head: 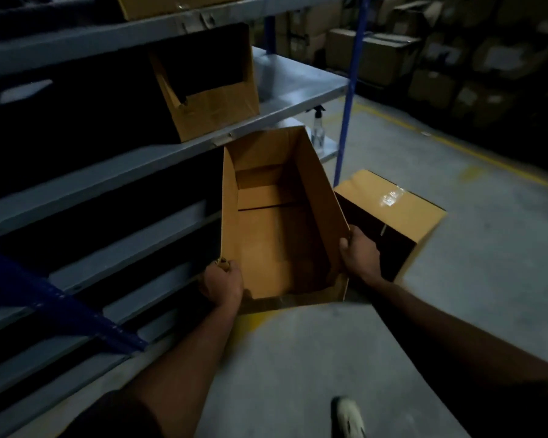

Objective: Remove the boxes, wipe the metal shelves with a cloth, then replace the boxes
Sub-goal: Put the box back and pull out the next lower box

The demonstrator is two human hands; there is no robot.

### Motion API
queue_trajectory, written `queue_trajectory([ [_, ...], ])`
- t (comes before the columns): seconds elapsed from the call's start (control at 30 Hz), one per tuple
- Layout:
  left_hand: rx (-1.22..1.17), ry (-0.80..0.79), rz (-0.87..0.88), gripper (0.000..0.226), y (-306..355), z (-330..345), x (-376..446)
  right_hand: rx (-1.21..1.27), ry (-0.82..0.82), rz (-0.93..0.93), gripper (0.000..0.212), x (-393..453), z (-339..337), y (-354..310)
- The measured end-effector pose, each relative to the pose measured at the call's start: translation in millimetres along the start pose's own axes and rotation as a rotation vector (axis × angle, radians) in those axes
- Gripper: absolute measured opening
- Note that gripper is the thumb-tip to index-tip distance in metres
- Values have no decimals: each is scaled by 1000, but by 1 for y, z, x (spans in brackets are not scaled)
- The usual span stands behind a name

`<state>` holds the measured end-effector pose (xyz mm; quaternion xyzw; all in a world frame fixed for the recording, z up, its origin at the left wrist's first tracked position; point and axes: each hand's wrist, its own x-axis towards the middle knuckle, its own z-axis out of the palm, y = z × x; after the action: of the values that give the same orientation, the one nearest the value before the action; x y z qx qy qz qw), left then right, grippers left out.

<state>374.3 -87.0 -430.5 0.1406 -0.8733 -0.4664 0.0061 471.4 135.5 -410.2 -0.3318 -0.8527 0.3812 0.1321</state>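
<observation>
- Cardboard box (276,222), open-topped and empty, is held in the air between both hands, just in front of the metal shelves (159,159) and above the floor.
- Left hand (223,284) grips the box's near left corner, fingers curled over the rim; right hand (359,252) clamps the right wall, thumb over the edge.
- A pale shoe (348,417) shows at the bottom, on the grey concrete floor (298,358), which carries yellow painted lines.
- The box's inside is plain brown, its bottom flaps meeting in a seam; the near end wall looks cut low.
- A second box (399,210) lies on the floor just to the right, glossy tape on its top.
- On a grey shelf higher up sits a cut-front box (215,99); another sits on the level above.
- A spray bottle (318,128) stands on a lower shelf near the blue upright (350,90).
- Stacked cartons (424,52) fill the dim far side.
</observation>
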Motion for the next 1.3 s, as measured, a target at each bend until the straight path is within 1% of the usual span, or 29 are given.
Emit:
queue_trajectory([
  [0.13,38,-97,106,19,-25,-32,-22,4,133,88,30,-74,8,10],
  [0.23,58,-170,162,21,-39,-53,-44,-5,229,165,25,-129,12,22],
  [0.33,68,-256,208,16,-50,-69,-75,-8,311,255,25,-180,9,33],
  [0.43,53,-347,245,13,-56,-78,-108,-22,380,331,30,-223,1,46],
  [0.53,71,-405,270,17,-62,-72,-132,-21,448,395,32,-256,-10,60],
  [0.7,119,-484,360,23,-65,-47,-165,-22,577,508,36,-293,-28,85],
  [0.83,214,-522,396,42,-57,-18,-183,-15,643,581,38,-318,-38,107],
  [0.87,229,-541,403,42,-56,-8,-187,-13,656,604,38,-322,-39,114],
  [1.0,290,-596,495,31,-58,31,-209,25,721,698,38,-331,-36,149],
  [1.1,348,-613,560,31,-64,60,-228,47,754,753,39,-332,-35,177],
  [1.3,357,-624,557,29,-85,125,-258,109,777,833,40,-320,-32,248],
])
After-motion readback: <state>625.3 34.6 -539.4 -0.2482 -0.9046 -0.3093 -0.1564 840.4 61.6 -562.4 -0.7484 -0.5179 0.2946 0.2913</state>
